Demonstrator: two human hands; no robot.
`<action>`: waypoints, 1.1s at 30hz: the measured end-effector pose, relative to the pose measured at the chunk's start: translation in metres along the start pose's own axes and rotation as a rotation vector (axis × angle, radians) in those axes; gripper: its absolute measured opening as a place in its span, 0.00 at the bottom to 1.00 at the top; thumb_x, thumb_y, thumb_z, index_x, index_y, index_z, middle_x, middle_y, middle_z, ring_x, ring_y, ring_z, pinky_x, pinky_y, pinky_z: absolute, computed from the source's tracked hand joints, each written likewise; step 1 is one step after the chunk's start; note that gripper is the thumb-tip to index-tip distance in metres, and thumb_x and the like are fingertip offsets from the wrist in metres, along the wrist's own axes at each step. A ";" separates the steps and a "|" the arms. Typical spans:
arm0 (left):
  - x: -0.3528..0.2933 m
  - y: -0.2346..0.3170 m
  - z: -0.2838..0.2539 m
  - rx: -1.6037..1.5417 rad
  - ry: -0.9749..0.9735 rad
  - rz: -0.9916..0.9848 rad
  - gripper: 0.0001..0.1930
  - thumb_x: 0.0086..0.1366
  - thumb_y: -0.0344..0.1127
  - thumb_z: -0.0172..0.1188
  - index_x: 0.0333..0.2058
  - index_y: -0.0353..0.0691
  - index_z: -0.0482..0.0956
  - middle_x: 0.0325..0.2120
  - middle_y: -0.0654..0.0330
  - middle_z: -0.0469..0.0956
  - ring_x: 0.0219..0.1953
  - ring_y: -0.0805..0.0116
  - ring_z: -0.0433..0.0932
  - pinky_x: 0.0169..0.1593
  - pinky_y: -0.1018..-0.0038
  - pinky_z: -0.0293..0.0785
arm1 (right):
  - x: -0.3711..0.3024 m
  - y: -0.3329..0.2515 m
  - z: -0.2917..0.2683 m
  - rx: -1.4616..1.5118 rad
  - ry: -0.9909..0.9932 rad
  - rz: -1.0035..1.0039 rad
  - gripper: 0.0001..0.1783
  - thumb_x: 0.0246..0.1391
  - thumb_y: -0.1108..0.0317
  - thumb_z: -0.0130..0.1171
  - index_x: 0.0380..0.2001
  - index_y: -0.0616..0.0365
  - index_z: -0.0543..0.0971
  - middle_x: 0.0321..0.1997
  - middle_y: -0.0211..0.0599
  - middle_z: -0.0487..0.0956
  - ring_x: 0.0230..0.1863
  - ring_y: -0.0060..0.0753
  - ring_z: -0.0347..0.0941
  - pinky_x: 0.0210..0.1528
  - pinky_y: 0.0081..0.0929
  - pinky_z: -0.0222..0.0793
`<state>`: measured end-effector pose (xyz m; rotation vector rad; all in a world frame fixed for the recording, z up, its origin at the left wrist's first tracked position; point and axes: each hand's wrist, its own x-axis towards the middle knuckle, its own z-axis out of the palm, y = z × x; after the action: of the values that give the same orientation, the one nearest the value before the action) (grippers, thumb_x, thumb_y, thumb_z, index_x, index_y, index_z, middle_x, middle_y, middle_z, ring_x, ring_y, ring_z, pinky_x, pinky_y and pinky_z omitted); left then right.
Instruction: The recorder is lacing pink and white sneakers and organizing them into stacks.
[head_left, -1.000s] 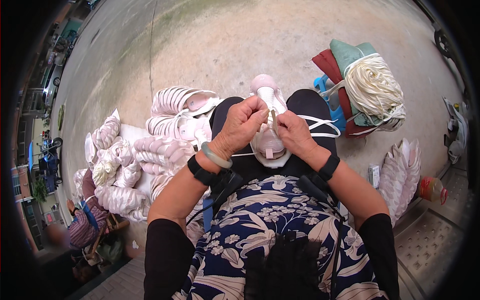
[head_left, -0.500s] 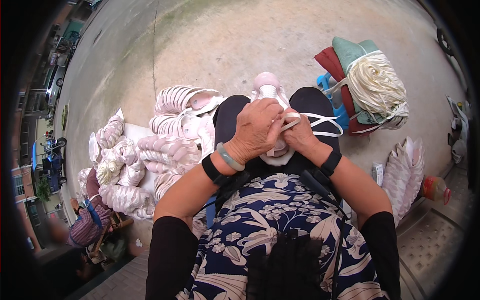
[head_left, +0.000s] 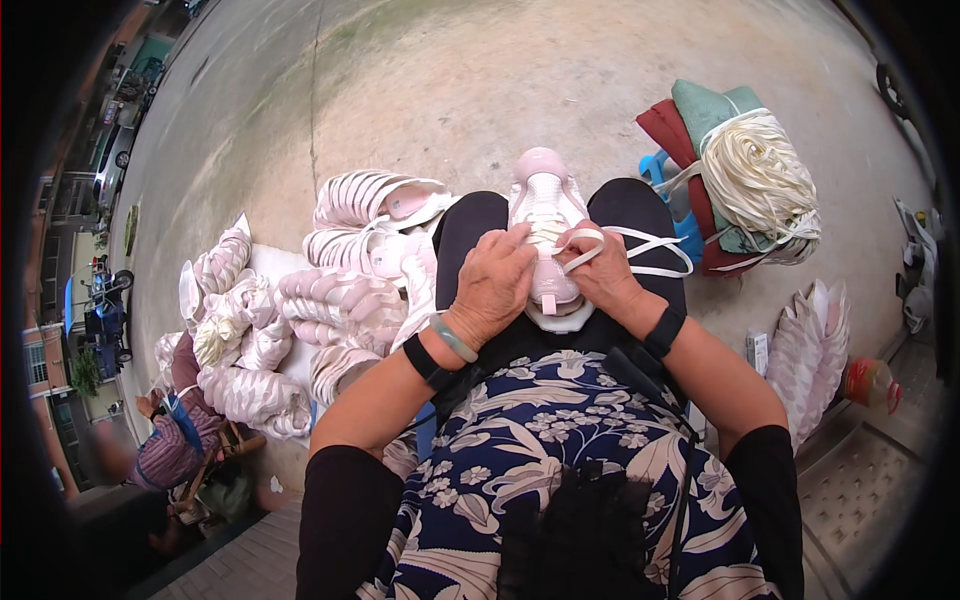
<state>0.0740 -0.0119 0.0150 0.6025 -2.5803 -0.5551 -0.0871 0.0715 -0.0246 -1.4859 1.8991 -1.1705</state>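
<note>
Concrete ground (head_left: 480,110) ahead, I see right hand (head_left: 603,268) pinching white lace (head_left: 664,240), left hand (head_left: 492,275) at pink shoe (head_left: 547,208), grip unclear; slack could tangle if tugged.

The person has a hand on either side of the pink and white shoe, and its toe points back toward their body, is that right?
Not quite: the head view shows the toe of the pink and white shoe pointing away from their body. The left hand and right hand are indeed on either side.
</note>
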 end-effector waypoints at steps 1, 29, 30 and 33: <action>0.000 -0.001 0.000 0.000 0.003 -0.005 0.09 0.49 0.28 0.56 0.33 0.38 0.74 0.45 0.55 0.71 0.43 0.55 0.70 0.42 0.66 0.68 | 0.000 0.000 0.000 0.027 0.000 -0.018 0.04 0.44 0.65 0.58 0.23 0.50 0.75 0.27 0.36 0.74 0.31 0.42 0.72 0.36 0.36 0.59; -0.002 -0.013 0.009 -0.213 -0.027 -0.040 0.13 0.50 0.22 0.54 0.38 0.33 0.74 0.46 0.49 0.71 0.47 0.51 0.71 0.50 0.68 0.67 | -0.001 -0.019 -0.019 -0.177 -0.101 -0.115 0.04 0.45 0.66 0.54 0.25 0.53 0.76 0.26 0.37 0.72 0.29 0.42 0.70 0.35 0.38 0.59; -0.002 -0.013 0.010 -0.222 -0.026 -0.046 0.14 0.50 0.22 0.54 0.38 0.33 0.74 0.46 0.49 0.72 0.47 0.52 0.71 0.50 0.68 0.67 | -0.002 -0.019 -0.020 -0.154 -0.135 -0.077 0.04 0.44 0.66 0.54 0.25 0.53 0.76 0.26 0.37 0.72 0.30 0.43 0.71 0.34 0.38 0.60; -0.002 -0.012 0.011 -0.234 -0.022 -0.043 0.14 0.50 0.23 0.53 0.38 0.33 0.74 0.45 0.50 0.71 0.47 0.52 0.70 0.50 0.67 0.67 | -0.003 -0.013 -0.016 -0.167 -0.090 -0.060 0.04 0.45 0.66 0.54 0.25 0.53 0.76 0.27 0.38 0.72 0.31 0.44 0.71 0.34 0.39 0.60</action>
<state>0.0739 -0.0175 -0.0002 0.5744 -2.4789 -0.8671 -0.0916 0.0788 -0.0054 -1.6651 1.9438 -0.9729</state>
